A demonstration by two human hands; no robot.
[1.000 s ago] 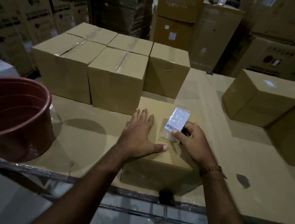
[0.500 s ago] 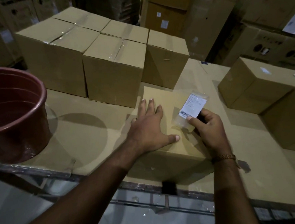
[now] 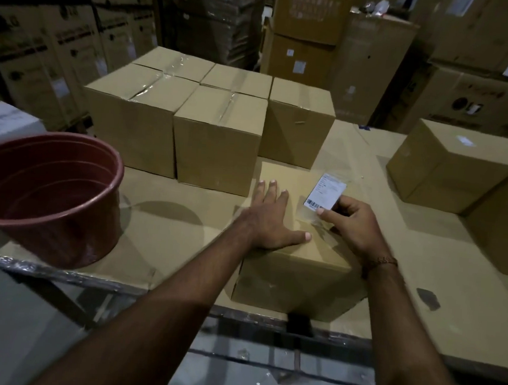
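– Label pouch, where is it?
– Pinched in the right hand, tilted just above the top of the near box, right of centre. It is a clear sleeve holding a white slip, barcode at the lower end.
– And the left hand?
– Flat, fingers spread, pressing the box top. Sticking looks like the step in hand. Next: lay it square and smooth it down.
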